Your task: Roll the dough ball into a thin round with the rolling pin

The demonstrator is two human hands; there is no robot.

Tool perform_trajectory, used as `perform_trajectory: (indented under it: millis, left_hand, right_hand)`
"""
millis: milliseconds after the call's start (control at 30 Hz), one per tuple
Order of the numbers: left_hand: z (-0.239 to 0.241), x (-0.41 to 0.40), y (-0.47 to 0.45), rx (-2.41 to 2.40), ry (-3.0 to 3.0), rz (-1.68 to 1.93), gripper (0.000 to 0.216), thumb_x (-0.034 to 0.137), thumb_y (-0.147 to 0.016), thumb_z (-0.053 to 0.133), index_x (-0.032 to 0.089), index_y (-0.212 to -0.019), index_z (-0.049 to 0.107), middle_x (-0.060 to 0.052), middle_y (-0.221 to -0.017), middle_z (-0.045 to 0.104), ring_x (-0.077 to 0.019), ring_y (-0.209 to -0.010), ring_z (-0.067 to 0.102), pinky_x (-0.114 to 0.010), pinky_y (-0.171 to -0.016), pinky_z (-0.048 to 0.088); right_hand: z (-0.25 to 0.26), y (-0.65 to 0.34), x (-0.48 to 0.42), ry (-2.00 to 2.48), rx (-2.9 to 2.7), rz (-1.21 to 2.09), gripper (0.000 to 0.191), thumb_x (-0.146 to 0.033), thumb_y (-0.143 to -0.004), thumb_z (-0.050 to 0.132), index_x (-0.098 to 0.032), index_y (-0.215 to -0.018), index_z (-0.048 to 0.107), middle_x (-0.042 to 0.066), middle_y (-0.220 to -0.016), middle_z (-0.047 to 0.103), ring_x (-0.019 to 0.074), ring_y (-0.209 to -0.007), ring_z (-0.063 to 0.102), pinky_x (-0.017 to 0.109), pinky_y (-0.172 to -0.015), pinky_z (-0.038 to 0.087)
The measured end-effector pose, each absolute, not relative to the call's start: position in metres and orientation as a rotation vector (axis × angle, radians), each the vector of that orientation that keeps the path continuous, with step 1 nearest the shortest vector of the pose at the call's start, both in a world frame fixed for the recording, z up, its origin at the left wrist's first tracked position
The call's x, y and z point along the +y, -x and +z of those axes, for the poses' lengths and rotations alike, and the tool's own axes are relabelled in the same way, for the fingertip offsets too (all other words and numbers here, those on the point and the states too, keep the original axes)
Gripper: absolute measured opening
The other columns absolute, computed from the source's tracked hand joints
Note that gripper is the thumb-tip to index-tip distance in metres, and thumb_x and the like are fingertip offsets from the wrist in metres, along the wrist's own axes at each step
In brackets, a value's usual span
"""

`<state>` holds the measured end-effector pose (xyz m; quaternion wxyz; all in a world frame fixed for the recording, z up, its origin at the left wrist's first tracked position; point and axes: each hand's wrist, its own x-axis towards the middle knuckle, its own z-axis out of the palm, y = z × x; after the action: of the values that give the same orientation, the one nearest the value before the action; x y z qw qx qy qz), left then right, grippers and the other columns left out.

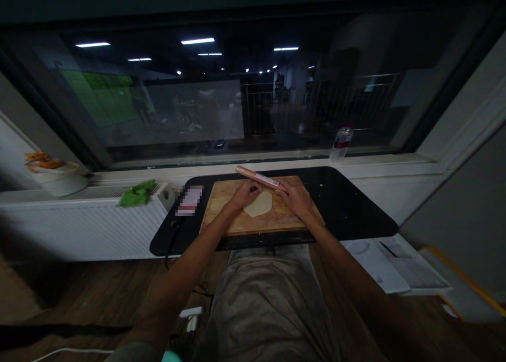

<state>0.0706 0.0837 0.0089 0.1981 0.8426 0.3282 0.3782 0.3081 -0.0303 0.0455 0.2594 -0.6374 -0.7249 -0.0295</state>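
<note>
Head view, going left to right: a white bowl [59, 178] is sitting on the radiator ledge, a green cloth [137, 193] lying near it. On the black table [356, 209] a wooden board [221, 222] is carrying a flat piece of dough [259, 205]. The left hand [245, 193] is resting palm-down with fingers flat, apparently on the rolling pin [258, 178], which is lying just past the dough; the right hand [294, 197] is pressing its other end, fingers spread flat. Rolling out seems to be underway; the following pass would need even pressure from both palms. A bottle [340, 142] is standing on the sill.
</note>
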Motion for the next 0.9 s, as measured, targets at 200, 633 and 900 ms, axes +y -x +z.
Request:
perform_trajectory:
  millis: [200, 633, 900]
  left_hand:
    - [0.0077, 0.0832, -0.0694, 0.879, -2.374, 1.037, 0.022, 0.012, -0.097, 0.071, 0.020, -0.099, 0.091, -0.008, -0.109, 0.089, -0.0280, -0.108, 0.082, -0.044, -0.107, 0.066]
    - [0.0107, 0.0751, -0.0660, 0.970, -2.500, 1.005, 0.009, 0.031, -0.099, 0.085, 0.024, -0.102, 0.092, -0.012, -0.125, 0.086, -0.0340, -0.134, 0.075, -0.053, -0.124, 0.059]
    - [0.0092, 0.0786, -0.0621, 1.108, -2.445, 1.041, 0.029, 0.015, -0.090, 0.067, 0.020, -0.102, 0.093, -0.010, -0.115, 0.089, -0.0287, -0.112, 0.080, -0.047, -0.112, 0.065]
  right_hand:
    - [0.0463, -0.3077, -0.0299, 1.722, -1.966, -0.090, 0.046, -0.036, -0.117, 0.067, -0.030, -0.163, 0.072, 0.009, -0.159, 0.077, 0.0315, -0.143, 0.071, 0.045, -0.120, 0.057]
    - [0.0445, -0.3079, -0.0308, 1.715, -1.958, -0.091, 0.048, -0.037, -0.117, 0.065, -0.031, -0.164, 0.072, 0.010, -0.156, 0.079, 0.0335, -0.143, 0.071, 0.049, -0.121, 0.057]
    - [0.0467, -0.3073, -0.0296, 1.755, -1.948, -0.078, 0.047, -0.037, -0.117, 0.065, -0.029, -0.164, 0.072, 0.010, -0.161, 0.076, 0.0333, -0.143, 0.071, 0.048, -0.120, 0.057]
